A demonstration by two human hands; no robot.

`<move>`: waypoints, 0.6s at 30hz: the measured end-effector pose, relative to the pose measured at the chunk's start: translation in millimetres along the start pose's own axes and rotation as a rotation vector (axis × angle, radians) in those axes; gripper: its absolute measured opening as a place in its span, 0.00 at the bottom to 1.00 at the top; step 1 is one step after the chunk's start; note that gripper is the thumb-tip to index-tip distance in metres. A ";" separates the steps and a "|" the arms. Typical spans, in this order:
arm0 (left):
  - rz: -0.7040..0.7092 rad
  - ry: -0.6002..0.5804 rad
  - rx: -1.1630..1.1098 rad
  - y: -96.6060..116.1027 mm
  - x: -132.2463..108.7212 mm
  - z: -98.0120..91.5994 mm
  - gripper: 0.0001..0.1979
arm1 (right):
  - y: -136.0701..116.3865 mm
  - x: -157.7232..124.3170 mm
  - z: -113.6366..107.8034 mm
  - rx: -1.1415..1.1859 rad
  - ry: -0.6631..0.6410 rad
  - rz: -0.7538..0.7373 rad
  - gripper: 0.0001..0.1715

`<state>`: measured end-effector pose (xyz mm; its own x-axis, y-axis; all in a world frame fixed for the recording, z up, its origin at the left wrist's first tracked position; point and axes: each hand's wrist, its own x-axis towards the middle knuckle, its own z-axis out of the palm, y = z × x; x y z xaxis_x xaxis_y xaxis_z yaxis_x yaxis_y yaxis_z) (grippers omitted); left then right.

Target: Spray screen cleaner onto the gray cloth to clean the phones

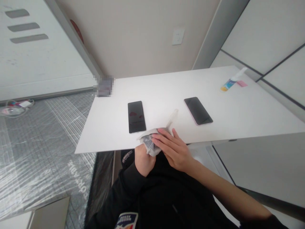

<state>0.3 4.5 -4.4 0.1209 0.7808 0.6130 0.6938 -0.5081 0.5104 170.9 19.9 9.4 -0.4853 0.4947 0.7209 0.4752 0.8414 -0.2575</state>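
Note:
Near the table's front edge, my left hand [144, 160] grips a whitish cloth [150, 149] from below. Something dark and grey shows in the folds of the cloth, but its kind is hidden. My right hand [175, 149] lies over the top of the cloth, its fingers close together and pressed onto it, the thumb hidden. A pale translucent strip [172, 117] sticks out beyond the fingers. To the left of the hands a black phone [136, 117] lies screen up. Another phone [198, 110], with a pinkish edge, lies tilted to the right.
A spray bottle [230, 84] with a blue and yellow label lies on the white table [162, 89] at the back right, beside a pink piece [242, 83]. A blurred-out item [105, 86] is at the back left corner. Cables [17, 108] lie on the plastic-covered floor.

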 end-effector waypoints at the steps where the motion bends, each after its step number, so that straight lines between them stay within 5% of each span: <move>1: 0.009 -0.005 0.000 -0.7 -0.1 0.3 0.11 | 2.6 1.0 -1.6 -0.027 -0.019 -0.032 0.28; 7: -0.078 -0.024 -0.059 7.5 2.2 -0.5 0.10 | 45.3 11.3 -22.6 -0.248 -0.003 0.173 0.26; 10: -0.086 -0.016 -0.077 8.6 1.5 0.4 0.11 | 36.6 13.1 -23.9 -0.225 -0.048 0.235 0.29; 14: -0.051 0.017 0.008 2.6 -1.7 2.6 0.10 | 6.3 7.3 -16.7 -0.075 -0.175 0.065 0.37; 18: -0.050 0.005 -0.019 3.5 -0.4 2.0 0.10 | 24.5 4.2 -21.5 -0.169 -0.190 0.139 0.40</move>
<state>4.1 3.1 -4.1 0.0828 0.8034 0.5897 0.6853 -0.4755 0.5516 196.3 37.9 20.0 -0.5282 0.6484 0.5483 0.6546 0.7222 -0.2235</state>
